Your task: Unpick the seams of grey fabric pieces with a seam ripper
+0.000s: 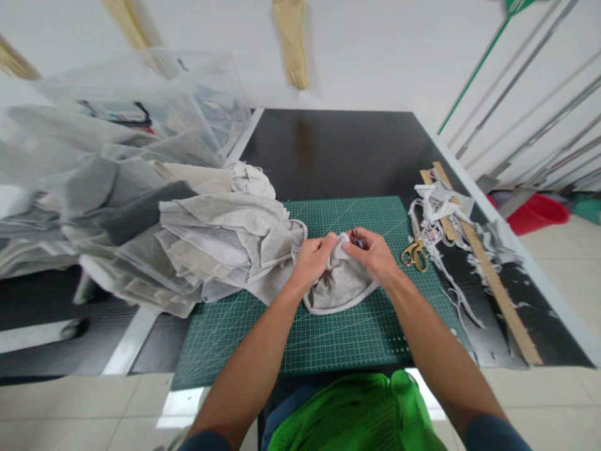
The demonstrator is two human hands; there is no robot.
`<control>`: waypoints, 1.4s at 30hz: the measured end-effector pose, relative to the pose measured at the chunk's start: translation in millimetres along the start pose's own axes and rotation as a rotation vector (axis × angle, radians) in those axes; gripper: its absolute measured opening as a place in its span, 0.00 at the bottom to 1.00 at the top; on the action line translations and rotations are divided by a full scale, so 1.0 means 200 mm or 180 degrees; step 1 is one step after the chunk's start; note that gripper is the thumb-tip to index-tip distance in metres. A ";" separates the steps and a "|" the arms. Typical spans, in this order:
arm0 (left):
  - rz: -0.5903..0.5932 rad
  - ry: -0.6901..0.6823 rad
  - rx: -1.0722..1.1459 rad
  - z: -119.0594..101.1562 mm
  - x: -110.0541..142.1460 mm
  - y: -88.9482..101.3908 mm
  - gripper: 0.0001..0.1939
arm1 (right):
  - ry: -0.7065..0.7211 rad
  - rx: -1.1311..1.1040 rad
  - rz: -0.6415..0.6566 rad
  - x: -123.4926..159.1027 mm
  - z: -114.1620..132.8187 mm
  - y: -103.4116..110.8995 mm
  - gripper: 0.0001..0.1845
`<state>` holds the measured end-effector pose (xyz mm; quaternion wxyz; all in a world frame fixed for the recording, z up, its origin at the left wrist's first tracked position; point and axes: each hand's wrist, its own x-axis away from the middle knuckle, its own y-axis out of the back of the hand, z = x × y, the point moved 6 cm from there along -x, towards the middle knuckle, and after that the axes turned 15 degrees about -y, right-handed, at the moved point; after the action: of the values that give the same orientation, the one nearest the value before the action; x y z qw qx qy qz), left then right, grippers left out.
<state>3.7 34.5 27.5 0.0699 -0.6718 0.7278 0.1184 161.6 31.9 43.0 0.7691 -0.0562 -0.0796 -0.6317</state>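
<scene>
A grey knit fabric piece [340,291] with a pale rolled edge is gathered over the green cutting mat [323,351]. My left hand [313,260] is closed on its upper left part, thumb on top. At its upper right, my right hand [370,254] pinches the same cloth between thumb and fingers. A small dark metal tool [357,238] shows within my right fingers; its kind is mostly hidden. Gold-handled scissors [415,254] lie to the right of that hand, at the mat's edge. Left of my left hand, a heap of grey fabric [230,232] reaches onto the mat.
Wooden rulers [498,294] and white fabric scraps [439,207] lie along the right table edge. A clear plastic bin [211,94] stands at the back left behind the heap. Yellow gloves [292,44] hang on the wall. A red bucket [538,213] is on the floor, right.
</scene>
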 end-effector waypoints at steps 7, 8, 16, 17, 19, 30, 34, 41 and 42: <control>0.0198 -0.0414 0.0265 -0.04 -0.01 -0.01 0.16 | -0.0023 -0.0096 0.0055 -0.01 -0.02 0.00 0.19; 0.0132 -0.0428 0.0409 -0.04 -0.02 0.00 0.16 | -0.0029 -0.0062 0.0053 -0.01 -0.02 -0.01 0.19; -0.0252 -0.0014 0.0690 0.00 -0.02 0.02 0.12 | 0.0011 -0.0079 -0.0051 0.00 -0.02 0.00 0.20; -0.0292 -0.0002 0.0727 0.00 -0.02 0.02 0.12 | 0.0069 -0.0116 -0.0070 0.00 -0.01 0.01 0.21; -0.0347 -0.0007 0.0796 -0.01 -0.02 0.02 0.11 | 0.0225 -0.0105 -0.0141 -0.01 0.00 0.02 0.21; -0.0646 0.0005 0.0851 -0.03 -0.01 0.04 0.09 | 0.1611 0.1574 -0.1018 0.07 0.10 -0.03 0.12; -0.0568 0.0269 0.0849 -0.01 0.01 0.03 0.12 | 0.1781 0.1611 -0.1161 0.08 0.10 -0.05 0.12; -0.0417 0.0357 0.1023 -0.01 0.02 0.00 0.12 | 0.2161 0.1758 -0.1415 0.10 0.10 -0.05 0.12; -0.0429 0.0375 0.1077 -0.01 0.02 0.00 0.12 | 0.2199 0.1797 -0.1442 0.10 0.10 -0.06 0.12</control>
<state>3.5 30.8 28.3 0.1469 -0.7035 0.6936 -0.0501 153.5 14.1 66.1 0.5792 0.3854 0.0017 -0.7183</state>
